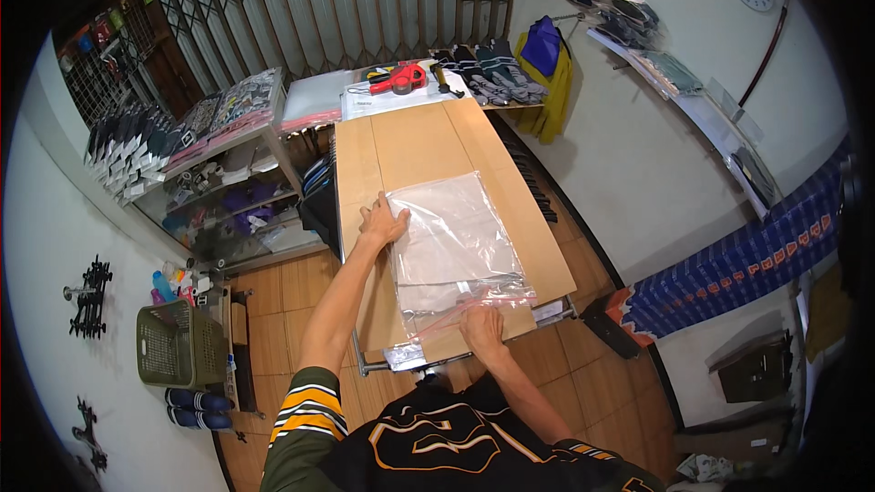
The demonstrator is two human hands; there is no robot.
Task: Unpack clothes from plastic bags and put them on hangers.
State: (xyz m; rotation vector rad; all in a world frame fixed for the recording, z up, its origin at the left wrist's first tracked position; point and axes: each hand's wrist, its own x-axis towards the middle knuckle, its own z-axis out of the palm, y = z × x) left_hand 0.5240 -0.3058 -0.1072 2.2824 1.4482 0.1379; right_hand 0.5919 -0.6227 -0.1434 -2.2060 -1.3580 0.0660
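Note:
A clear zip-top plastic bag (472, 290) with a red seal line lies flat on a cardboard-covered table. Inside it is a folded light beige fabric piece (451, 239), probably a garment. My left hand (383, 220) rests at the bag's upper left edge, fingers apart, with the thumb over the film. At the bag's near end, my right hand (483, 328) is at the red seal, knuckles up. Its fingertips are partly hidden by the film, so its hold cannot be made out.
Beyond the cardboard (417, 140) lie a red tape dispenser (403, 79) and several folded socks (502, 72). A glass display case (225, 195) stands left, with a green plastic basket (179, 345) nearer me. A blue patterned box (724, 253) juts in from the right.

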